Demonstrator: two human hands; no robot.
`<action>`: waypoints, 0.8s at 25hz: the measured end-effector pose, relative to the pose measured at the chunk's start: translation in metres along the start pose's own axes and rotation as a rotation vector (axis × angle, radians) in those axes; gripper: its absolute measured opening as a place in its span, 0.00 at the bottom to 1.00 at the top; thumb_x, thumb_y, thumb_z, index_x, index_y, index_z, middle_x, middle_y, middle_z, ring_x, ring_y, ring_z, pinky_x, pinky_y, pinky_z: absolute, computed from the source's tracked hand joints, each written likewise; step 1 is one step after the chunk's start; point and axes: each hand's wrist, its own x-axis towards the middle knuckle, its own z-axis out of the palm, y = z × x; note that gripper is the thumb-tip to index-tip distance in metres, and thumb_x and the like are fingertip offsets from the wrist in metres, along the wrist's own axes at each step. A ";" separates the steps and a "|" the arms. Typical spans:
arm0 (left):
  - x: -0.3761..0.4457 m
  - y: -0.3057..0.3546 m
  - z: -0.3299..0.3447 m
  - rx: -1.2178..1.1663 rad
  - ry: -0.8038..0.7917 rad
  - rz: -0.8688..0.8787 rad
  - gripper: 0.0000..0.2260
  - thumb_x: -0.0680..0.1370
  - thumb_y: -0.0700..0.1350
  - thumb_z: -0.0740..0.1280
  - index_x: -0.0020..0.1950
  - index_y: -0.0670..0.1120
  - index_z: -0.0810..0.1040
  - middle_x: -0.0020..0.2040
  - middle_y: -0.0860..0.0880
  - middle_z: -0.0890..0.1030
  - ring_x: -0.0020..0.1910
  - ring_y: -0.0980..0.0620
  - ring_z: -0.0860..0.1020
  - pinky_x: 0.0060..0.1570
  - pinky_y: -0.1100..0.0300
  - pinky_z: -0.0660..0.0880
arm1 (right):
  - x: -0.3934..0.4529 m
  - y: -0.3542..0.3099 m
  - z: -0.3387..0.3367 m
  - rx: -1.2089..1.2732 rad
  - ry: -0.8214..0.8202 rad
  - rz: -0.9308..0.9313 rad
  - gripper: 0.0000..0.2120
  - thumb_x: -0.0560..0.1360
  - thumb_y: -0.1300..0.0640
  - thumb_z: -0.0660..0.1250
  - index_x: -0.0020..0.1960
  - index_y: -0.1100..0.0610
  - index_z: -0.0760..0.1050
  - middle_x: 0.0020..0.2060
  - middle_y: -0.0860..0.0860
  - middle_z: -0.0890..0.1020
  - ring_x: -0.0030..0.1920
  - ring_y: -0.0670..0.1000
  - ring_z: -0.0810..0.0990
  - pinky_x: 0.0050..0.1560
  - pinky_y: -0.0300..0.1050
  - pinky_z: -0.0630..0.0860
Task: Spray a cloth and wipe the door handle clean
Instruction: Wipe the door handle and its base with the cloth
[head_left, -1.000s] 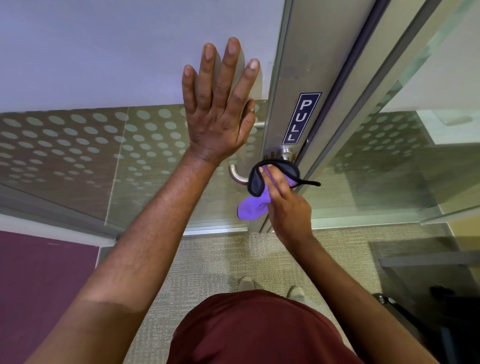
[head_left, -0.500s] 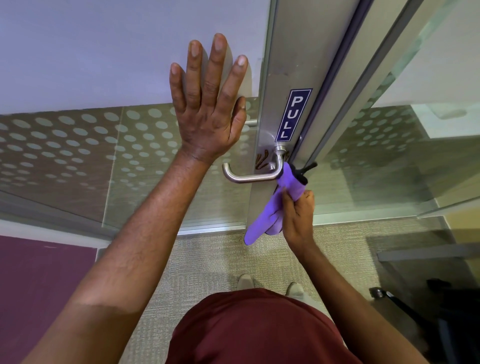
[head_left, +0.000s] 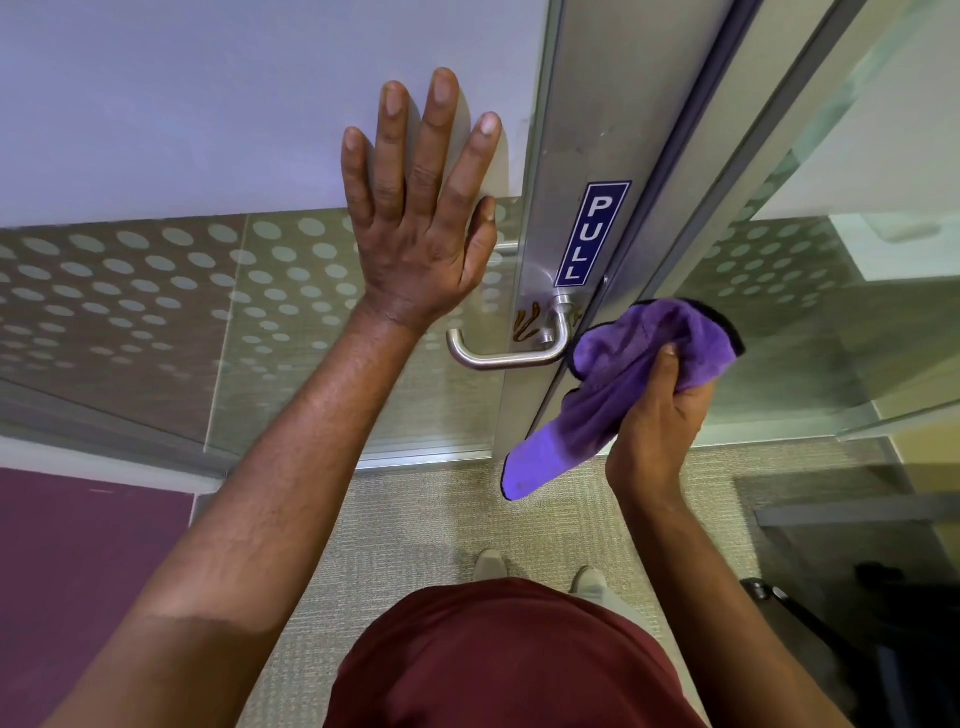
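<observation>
A silver lever door handle (head_left: 506, 353) sticks out from the metal door stile, bare, with brown smears on the plate just left of its base. My right hand (head_left: 657, 421) grips a purple cloth (head_left: 618, 384) with a black hem, held just right of the handle's base; one end of the cloth hangs down. My left hand (head_left: 421, 218) lies flat with fingers spread against the frosted glass door panel, left of and above the handle. No spray bottle is in view.
A blue PULL sign (head_left: 592, 234) is stuck on the stile above the handle. Dotted frosted glass (head_left: 156, 291) runs to the left, a glass panel (head_left: 810, 312) to the right. Beige carpet (head_left: 415, 530) below, my shoes near the door. Dark objects (head_left: 831, 623) sit lower right.
My right hand has pulled the cloth off the handle, down and then to the right, so the lever is uncovered. My left hand stays pressed on the glass.
</observation>
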 end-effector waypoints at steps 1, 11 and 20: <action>0.000 0.000 0.000 0.002 -0.002 0.002 0.24 0.81 0.48 0.63 0.76 0.49 0.64 0.74 0.40 0.63 0.82 0.51 0.39 0.80 0.46 0.43 | -0.002 -0.005 0.003 -0.034 -0.014 -0.078 0.14 0.85 0.56 0.61 0.67 0.61 0.73 0.58 0.53 0.82 0.60 0.46 0.81 0.66 0.48 0.77; -0.001 -0.001 0.000 0.029 -0.011 0.007 0.24 0.80 0.48 0.64 0.76 0.49 0.64 0.75 0.39 0.66 0.83 0.49 0.43 0.80 0.45 0.43 | 0.016 0.056 0.022 -0.596 -0.522 -0.530 0.31 0.76 0.69 0.57 0.79 0.67 0.61 0.80 0.54 0.61 0.81 0.45 0.56 0.81 0.44 0.56; -0.001 0.000 0.001 0.047 0.002 0.016 0.23 0.81 0.48 0.63 0.76 0.48 0.65 0.75 0.40 0.64 0.84 0.48 0.46 0.80 0.46 0.43 | 0.017 0.096 0.006 -0.553 -0.602 -0.221 0.39 0.76 0.76 0.57 0.83 0.54 0.55 0.80 0.50 0.65 0.80 0.51 0.63 0.78 0.61 0.63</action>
